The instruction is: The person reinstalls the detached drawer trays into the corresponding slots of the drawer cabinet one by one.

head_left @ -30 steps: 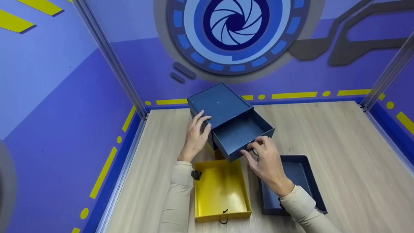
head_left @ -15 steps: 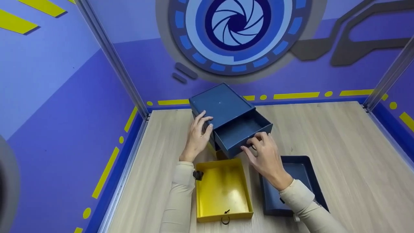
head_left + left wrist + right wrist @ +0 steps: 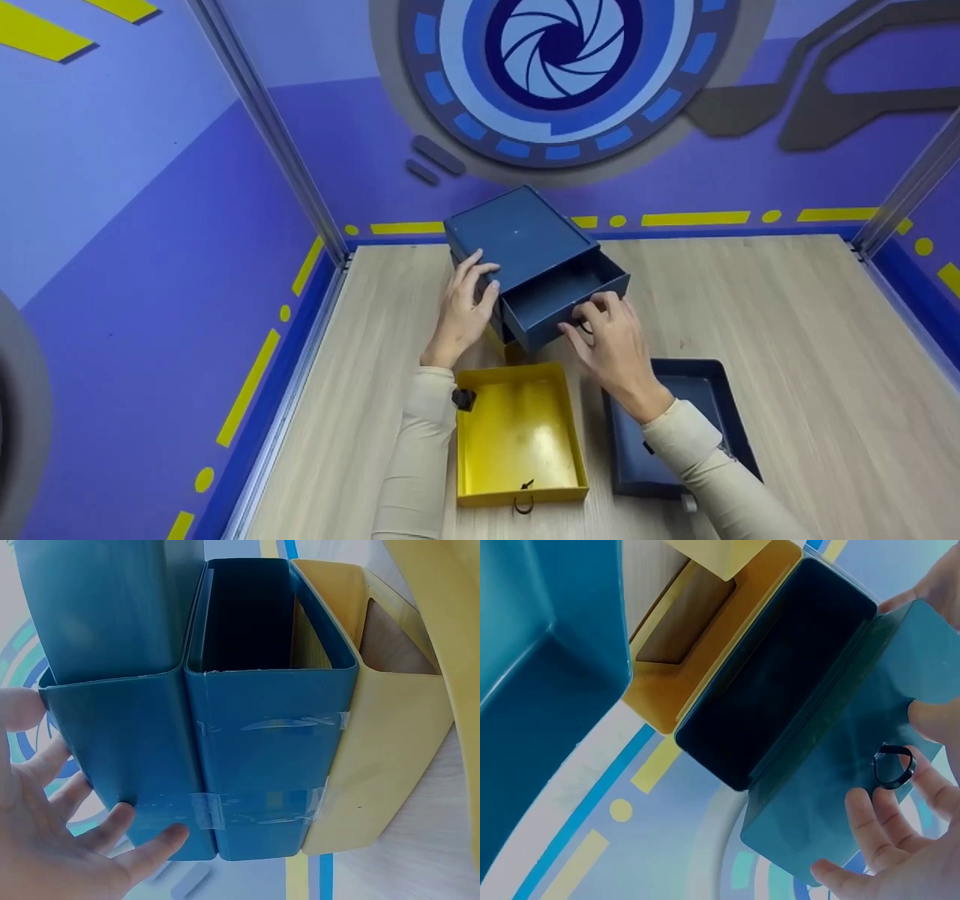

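Note:
In the head view a stack of drawer cases, blue over blue over yellow, stands turned at the back of the table. A blue drawer juts partway from its top case. My left hand rests on the stack's left side with fingers spread. My right hand touches the drawer's front, fingertips spread around its black loop handle in the right wrist view; the index fingertip meets the loop. The middle blue case and bottom yellow case have no drawer in them.
A yellow drawer with a black loop lies in front of the stack. Another blue drawer lies to its right, partly under my right forearm. Clear tape runs across the cases. Printed panels wall the table behind and at the sides.
The top drawer has slid farther into its case, with my right hand moving along at its front. My left hand stays on the stack's side. The head view has shifted slightly.

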`<state>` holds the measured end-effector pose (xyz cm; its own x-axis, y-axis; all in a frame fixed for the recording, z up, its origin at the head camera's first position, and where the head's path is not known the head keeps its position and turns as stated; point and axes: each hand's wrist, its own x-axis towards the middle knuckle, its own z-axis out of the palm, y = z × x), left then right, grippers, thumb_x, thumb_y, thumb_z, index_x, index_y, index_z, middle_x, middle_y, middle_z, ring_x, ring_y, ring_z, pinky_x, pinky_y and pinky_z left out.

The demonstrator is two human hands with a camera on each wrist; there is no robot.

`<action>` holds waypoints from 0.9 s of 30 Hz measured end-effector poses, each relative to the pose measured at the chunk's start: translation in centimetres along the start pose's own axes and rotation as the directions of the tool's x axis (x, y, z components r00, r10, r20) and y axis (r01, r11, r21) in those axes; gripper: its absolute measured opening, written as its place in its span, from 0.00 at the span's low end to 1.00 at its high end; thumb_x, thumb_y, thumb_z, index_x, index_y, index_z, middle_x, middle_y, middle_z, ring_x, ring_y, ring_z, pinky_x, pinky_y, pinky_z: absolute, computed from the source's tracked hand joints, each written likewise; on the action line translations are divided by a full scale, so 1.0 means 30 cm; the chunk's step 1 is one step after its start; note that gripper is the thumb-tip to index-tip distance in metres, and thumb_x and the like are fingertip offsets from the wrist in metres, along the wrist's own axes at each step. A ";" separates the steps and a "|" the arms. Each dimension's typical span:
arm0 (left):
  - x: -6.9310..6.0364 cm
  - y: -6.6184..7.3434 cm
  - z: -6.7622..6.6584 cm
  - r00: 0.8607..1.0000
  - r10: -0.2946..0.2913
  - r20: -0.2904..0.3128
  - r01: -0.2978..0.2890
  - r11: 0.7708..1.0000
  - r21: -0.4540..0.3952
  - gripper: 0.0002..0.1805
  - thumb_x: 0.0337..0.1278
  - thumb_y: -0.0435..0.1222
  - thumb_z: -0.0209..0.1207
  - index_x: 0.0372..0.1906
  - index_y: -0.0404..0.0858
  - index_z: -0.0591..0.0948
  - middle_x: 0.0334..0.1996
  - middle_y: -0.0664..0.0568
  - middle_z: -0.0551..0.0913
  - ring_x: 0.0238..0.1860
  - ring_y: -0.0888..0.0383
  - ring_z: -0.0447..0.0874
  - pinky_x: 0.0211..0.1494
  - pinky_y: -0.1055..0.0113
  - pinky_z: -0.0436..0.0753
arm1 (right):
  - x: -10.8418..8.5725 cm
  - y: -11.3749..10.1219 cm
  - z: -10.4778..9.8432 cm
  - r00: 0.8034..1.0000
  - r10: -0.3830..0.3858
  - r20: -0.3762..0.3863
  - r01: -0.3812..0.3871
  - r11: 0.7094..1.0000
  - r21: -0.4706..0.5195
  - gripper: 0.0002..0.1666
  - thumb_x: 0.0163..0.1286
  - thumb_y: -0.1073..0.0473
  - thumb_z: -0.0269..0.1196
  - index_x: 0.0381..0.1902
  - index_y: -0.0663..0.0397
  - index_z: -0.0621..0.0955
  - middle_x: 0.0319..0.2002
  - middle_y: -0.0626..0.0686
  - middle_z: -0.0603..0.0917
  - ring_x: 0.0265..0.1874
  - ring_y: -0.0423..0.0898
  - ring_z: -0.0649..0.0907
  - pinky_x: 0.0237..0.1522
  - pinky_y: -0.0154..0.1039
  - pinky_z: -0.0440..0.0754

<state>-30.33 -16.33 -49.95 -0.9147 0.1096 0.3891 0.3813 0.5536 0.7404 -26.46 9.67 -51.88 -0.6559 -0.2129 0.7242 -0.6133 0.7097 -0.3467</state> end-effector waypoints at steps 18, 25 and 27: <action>0.004 -0.001 0.004 1.000 -0.001 0.003 0.001 1.000 0.003 0.19 0.82 0.44 0.52 0.68 0.44 0.79 0.83 0.47 0.63 0.84 0.43 0.60 0.84 0.40 0.62 | 0.058 -0.008 0.067 0.986 0.112 0.120 -0.112 0.994 -0.005 0.18 0.72 0.54 0.73 0.52 0.58 0.83 0.50 0.62 0.80 0.44 0.57 0.82 0.51 0.52 0.86; 0.002 -0.001 0.007 1.000 0.005 -0.009 -0.005 1.000 0.003 0.19 0.82 0.44 0.52 0.68 0.45 0.80 0.83 0.47 0.64 0.83 0.43 0.60 0.83 0.40 0.63 | 0.063 -0.006 0.111 0.989 0.102 0.102 -0.103 0.995 0.002 0.21 0.72 0.54 0.73 0.54 0.60 0.81 0.51 0.64 0.80 0.38 0.58 0.84 0.43 0.52 0.88; -0.001 -0.001 0.009 1.000 0.004 -0.011 -0.004 1.000 0.003 0.19 0.82 0.44 0.52 0.68 0.45 0.80 0.83 0.47 0.64 0.83 0.44 0.60 0.83 0.40 0.63 | 0.062 -0.006 0.120 0.988 0.108 0.108 -0.109 0.994 0.004 0.22 0.72 0.54 0.73 0.55 0.60 0.81 0.51 0.64 0.79 0.39 0.58 0.85 0.44 0.53 0.88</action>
<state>-30.35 -16.12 -50.13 -0.9116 0.1030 0.3980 0.3846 0.5554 0.7372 -29.15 6.71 -52.62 -0.7618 -0.2064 0.6141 -0.5399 0.7262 -0.4256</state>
